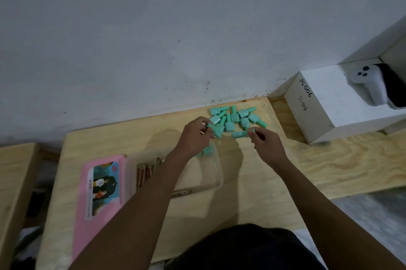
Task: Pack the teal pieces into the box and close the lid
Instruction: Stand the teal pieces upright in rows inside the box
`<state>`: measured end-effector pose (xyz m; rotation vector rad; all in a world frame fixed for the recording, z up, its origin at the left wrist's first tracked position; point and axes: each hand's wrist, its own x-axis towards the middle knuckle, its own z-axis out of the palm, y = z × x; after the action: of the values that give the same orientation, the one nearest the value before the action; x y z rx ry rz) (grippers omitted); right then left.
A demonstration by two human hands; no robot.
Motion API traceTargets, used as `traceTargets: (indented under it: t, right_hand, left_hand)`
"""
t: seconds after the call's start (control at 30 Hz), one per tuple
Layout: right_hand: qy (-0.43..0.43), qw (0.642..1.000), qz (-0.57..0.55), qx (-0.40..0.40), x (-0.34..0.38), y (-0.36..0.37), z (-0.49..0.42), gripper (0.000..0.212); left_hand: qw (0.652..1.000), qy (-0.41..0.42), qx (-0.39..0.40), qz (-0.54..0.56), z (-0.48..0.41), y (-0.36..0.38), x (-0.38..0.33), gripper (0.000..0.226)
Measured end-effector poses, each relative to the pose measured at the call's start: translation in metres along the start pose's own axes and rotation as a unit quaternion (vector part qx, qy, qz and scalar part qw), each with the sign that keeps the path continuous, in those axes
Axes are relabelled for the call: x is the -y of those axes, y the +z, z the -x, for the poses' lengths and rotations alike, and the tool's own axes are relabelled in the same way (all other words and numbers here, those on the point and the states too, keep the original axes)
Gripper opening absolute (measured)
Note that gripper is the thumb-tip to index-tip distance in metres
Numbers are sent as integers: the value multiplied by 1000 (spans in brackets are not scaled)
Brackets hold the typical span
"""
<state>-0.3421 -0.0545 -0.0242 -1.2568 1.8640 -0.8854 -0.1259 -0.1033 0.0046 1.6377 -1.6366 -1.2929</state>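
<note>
Several teal pieces (236, 117), shaped like small bottles, lie in a heap at the far edge of the wooden table (252, 192). My left hand (194, 135) pinches one teal piece (215, 130) at the heap's left side. My right hand (267, 143) grips another teal piece (240, 134) at the heap's near right. A clear plastic box (211, 173) sits open just below my left wrist. A few teal pieces (206, 151) lie in its far corner. Its pink lid (101, 190), with a picture label, lies flat to the left.
Some reddish-brown sticks (144, 174) lie in the box's left part. A white box (323, 107) marked JS006 stands at the right with a white controller (369, 85) on it. The wall runs right behind the heap. A second wooden surface (13, 181) sits left.
</note>
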Motion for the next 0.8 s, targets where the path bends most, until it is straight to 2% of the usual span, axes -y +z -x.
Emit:
traceTargets:
  t: [0.13, 0.33, 0.47, 0.6, 0.67, 0.8]
  right_hand:
    - [-27, 999, 0, 35, 16, 12, 10, 22]
    - [-70, 992, 70, 77, 33, 33, 24, 24]
    - [-108, 970, 195, 98, 34, 55, 29, 23]
    - [-190, 921, 331, 79, 37, 72, 32, 23]
    - [-229, 894, 379, 71, 37, 80, 31, 24]
    - [-251, 867, 426, 66, 31, 90, 31, 20]
  left_hand:
    - [996, -9, -11, 84, 24, -19, 2, 11]
    - [994, -4, -45, 101, 49, -41, 17, 12]
    - [996, 18, -64, 60, 60, -47, 30, 10]
    - [995, 56, -72, -39, 66, -43, 49, 5]
    - [993, 67, -58, -82, 68, -39, 56, 4]
    - [986, 77, -16, -149, 71, -30, 66, 13]
